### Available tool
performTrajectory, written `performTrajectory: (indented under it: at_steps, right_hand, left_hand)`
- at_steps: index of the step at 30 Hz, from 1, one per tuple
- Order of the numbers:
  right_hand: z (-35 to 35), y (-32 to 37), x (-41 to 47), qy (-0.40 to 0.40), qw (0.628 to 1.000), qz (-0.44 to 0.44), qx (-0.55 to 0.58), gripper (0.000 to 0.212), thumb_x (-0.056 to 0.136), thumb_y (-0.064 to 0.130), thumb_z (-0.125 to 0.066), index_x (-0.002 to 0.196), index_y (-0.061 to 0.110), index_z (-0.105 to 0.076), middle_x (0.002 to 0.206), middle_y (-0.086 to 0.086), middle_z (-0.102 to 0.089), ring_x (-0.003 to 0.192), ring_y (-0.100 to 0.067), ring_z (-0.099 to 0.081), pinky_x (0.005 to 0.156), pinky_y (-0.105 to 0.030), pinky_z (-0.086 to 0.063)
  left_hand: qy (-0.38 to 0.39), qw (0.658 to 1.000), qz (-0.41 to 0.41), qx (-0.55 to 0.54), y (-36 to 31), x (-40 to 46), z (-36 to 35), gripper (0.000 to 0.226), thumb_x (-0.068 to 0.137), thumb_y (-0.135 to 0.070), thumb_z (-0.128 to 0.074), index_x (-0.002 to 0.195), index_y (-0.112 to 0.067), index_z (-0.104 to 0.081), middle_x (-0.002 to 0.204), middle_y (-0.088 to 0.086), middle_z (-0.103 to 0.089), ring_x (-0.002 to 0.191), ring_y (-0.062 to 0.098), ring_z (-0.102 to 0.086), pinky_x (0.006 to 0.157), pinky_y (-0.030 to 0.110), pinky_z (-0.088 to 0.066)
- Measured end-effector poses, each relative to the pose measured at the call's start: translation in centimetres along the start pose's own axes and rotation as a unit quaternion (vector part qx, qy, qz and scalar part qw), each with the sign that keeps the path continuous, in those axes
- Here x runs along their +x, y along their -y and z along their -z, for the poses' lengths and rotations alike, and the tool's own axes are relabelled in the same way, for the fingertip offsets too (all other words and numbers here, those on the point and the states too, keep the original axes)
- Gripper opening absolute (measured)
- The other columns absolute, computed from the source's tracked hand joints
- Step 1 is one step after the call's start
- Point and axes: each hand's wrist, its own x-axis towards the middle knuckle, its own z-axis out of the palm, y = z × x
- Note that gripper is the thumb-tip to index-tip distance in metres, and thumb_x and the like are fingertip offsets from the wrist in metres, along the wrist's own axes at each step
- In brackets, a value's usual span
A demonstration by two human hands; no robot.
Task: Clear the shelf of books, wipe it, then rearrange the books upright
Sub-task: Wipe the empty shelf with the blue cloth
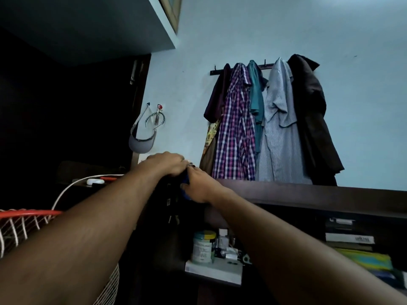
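Note:
Both arms reach up to the left end of a dark wooden shelf unit (308,194). My left hand (167,162) curls its fingers over the top of a dark upright thing (170,194), probably a book; the dim light hides its details. Touching it, my right hand (198,187) pinches a small blue thing (185,184) between thumb and fingers. Several books (350,239) lie stacked flat in the shelf's right compartment. A white book (211,272) lies flat on the lower shelf under a jar (203,246).
Small bottles and clutter (226,249) stand beside the jar. Shirts and a dark coat (275,119) hang on wall hooks above the shelf. A visor (142,139) hangs to the left. A red-rimmed wire fan guard (26,225) sits at lower left, and a white cabinet (88,25) overhangs.

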Motion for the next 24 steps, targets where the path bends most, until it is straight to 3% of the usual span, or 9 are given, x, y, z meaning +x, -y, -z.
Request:
performTrajectory:
  at_steps: [3,8,10,12,15,17,20,24]
  right_hand:
    - [-0.4,-0.5,-1.0,-0.01,1.0,0.006,0.0,0.05,0.098,0.022,-0.056,0.144,0.008,-0.04,0.136,-0.019,-0.052,0.124,-0.036,-0.05,0.098,-0.039,-0.042]
    - [-0.1,-1.6,-2.7,-0.017,1.0,-0.002,-0.011,0.047,0.093,0.026,-0.063,0.135,0.01,-0.049,0.131,-0.014,-0.059,0.116,-0.031,-0.057,0.087,-0.033,-0.045]
    - [0.9,-1.7,-3.6,-0.028,0.999,-0.011,-0.013,0.047,0.093,0.027,-0.064,0.133,0.01,-0.047,0.129,-0.013,-0.058,0.117,-0.031,-0.055,0.082,-0.03,-0.039]
    - [1.9,-1.9,-4.7,-0.041,0.999,-0.024,-0.008,0.051,0.093,0.03,-0.065,0.135,0.011,-0.044,0.131,-0.013,-0.055,0.12,-0.031,-0.053,0.084,-0.033,-0.04]
    - [3.6,-1.9,-7.5,-0.064,0.997,-0.038,0.004,0.057,0.094,0.031,-0.065,0.141,0.012,-0.039,0.137,-0.012,-0.052,0.123,-0.029,-0.05,0.091,-0.035,-0.041]
    - [4.6,-1.7,-9.8,-0.096,0.994,-0.047,0.028,0.053,0.094,0.03,-0.065,0.137,0.013,-0.041,0.13,-0.008,-0.053,0.113,-0.024,-0.052,0.085,-0.031,-0.038]
    - [5.7,-2.4,-16.2,-0.152,0.982,-0.087,0.073,0.053,0.089,0.026,-0.069,0.135,0.017,-0.042,0.115,0.004,-0.051,0.1,-0.013,-0.052,0.082,-0.023,-0.035]
    - [5.9,-5.3,-28.9,-0.177,0.964,-0.162,0.11,0.055,0.083,0.016,-0.075,0.13,0.016,-0.048,0.11,0.008,-0.061,0.101,-0.012,-0.063,0.088,-0.025,-0.049]
  left_hand:
    - [0.024,0.997,0.068,-0.005,-0.1,-0.3,-0.5,0.069,0.085,-0.076,-0.046,0.124,-0.02,-0.061,0.13,0.016,-0.061,0.118,0.036,-0.058,0.093,0.04,-0.046]
    - [0.002,0.996,0.088,-0.026,-1.0,-1.9,0.5,0.074,0.08,-0.067,-0.065,0.133,-0.018,-0.052,0.134,0.014,-0.059,0.121,0.034,-0.058,0.086,0.036,-0.044]
    - [-0.04,0.996,0.077,-0.006,-1.4,-3.0,0.8,0.082,0.078,-0.071,-0.064,0.139,-0.022,-0.04,0.137,0.014,-0.053,0.126,0.035,-0.052,0.086,0.04,-0.041]
    - [-0.083,0.994,0.06,0.027,-2.1,-3.8,1.5,0.088,0.077,-0.075,-0.062,0.143,-0.026,-0.032,0.142,0.015,-0.044,0.13,0.037,-0.045,0.096,0.048,-0.041]
    - [-0.13,0.99,0.017,0.048,-4.0,-5.0,2.5,0.086,0.081,-0.07,-0.06,0.148,-0.027,-0.028,0.148,0.014,-0.039,0.135,0.037,-0.04,0.107,0.056,-0.033]
    - [-0.142,0.989,-0.037,0.013,-6.1,-6.5,2.8,0.08,0.086,-0.064,-0.058,0.149,-0.026,-0.029,0.146,0.012,-0.043,0.133,0.036,-0.044,0.108,0.055,-0.033]
    - [-0.098,0.984,-0.119,-0.085,-11.7,-10.4,1.6,0.066,0.089,-0.06,-0.056,0.143,-0.026,-0.038,0.138,0.01,-0.053,0.127,0.033,-0.053,0.1,0.046,-0.042]
    - [0.06,0.955,-0.203,-0.206,-20.5,-17.8,-1.8,0.044,0.083,-0.065,-0.058,0.116,-0.036,-0.057,0.118,-0.004,-0.069,0.107,0.025,-0.065,0.089,0.038,-0.052]
